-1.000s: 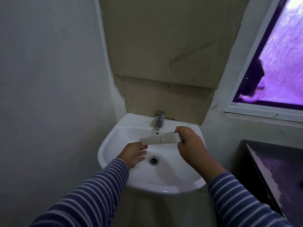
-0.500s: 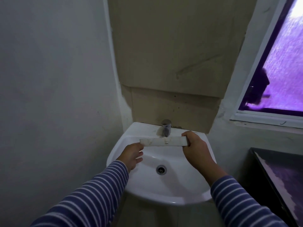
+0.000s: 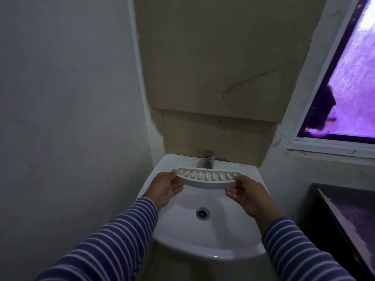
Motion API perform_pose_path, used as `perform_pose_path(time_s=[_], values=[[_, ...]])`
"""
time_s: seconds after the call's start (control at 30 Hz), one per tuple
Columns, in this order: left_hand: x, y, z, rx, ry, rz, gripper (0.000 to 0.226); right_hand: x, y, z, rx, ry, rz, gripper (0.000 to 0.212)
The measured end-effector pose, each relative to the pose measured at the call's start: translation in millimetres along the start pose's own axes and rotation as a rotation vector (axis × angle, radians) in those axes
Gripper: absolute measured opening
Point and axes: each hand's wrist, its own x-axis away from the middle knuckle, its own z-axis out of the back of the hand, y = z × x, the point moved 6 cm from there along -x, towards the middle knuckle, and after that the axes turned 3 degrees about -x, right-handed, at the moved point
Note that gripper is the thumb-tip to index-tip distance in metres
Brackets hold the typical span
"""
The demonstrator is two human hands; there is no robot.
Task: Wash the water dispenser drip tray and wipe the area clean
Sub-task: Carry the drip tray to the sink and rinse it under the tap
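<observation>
We hold the drip tray (image 3: 207, 178) at both ends: our left hand (image 3: 165, 187) is closed on its left end, our right hand (image 3: 246, 194) pinches its right end, fingertips (image 3: 230, 192) looking wet. The tray is white, curved, its slotted face turned toward us. It hangs level above the basin of the white sink (image 3: 203, 248), just in front of the tap (image 3: 208, 161), over the drain (image 3: 202, 213). Striped sleeves (image 3: 113, 240) cover both arms. A window (image 3: 353, 88) is at right.

Lighting, my view: dim overall; purple daylight enters by window (image 3: 353, 82) at two o'clock. Edges bow from wide-angle lens; focus soft.
</observation>
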Motion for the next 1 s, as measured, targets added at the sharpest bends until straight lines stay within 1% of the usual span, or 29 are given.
perform_pose_path(time_s=[0.1,0.3,0.37,0.43,0.5,0.6,0.67,0.73,0.8,0.87,1.0], values=[[-2,2,1,0.045,0.026,0.011,0.018,-3,5,1,-0.039,0.019,-0.049,0.007],[-6,-1,6,0.069,0.039,0.045,0.015,-10,-1,-3,0.098,0.024,-0.001,0.013],[-6,-2,7,0.05,0.042,0.057,0.014,-8,-8,-7,0.187,0.017,0.069,0.013],[-6,-3,6,0.041,0.04,0.059,0.014,-3,-19,-15,0.261,-0.021,0.182,0.014],[-6,-3,3,0.058,0.031,0.038,0.015,6,-32,-25,0.335,-0.066,0.308,0.019],[-6,-1,-2,0.078,0.003,-0.003,0.019,24,-49,-43,0.58,-0.077,0.496,0.024],[-6,1,-6,0.044,-0.024,-0.027,0.02,32,-56,-52,0.751,-0.071,0.602,0.026],[-5,2,-8,-0.017,-0.039,-0.045,0.019,35,-60,-59,0.916,-0.066,0.695,0.02],[-5,3,-6,-0.078,-0.037,-0.061,0.02,35,-62,-62,1.031,-0.074,0.736,0.013],[-3,5,-3,-0.16,-0.015,-0.075,0.021,33,-62,-63,1.088,-0.076,0.738,0.014],[-2,11,0,-0.374,0.042,-0.156,0.03,35,-62,-60,1.085,-0.041,0.799,0.018]])
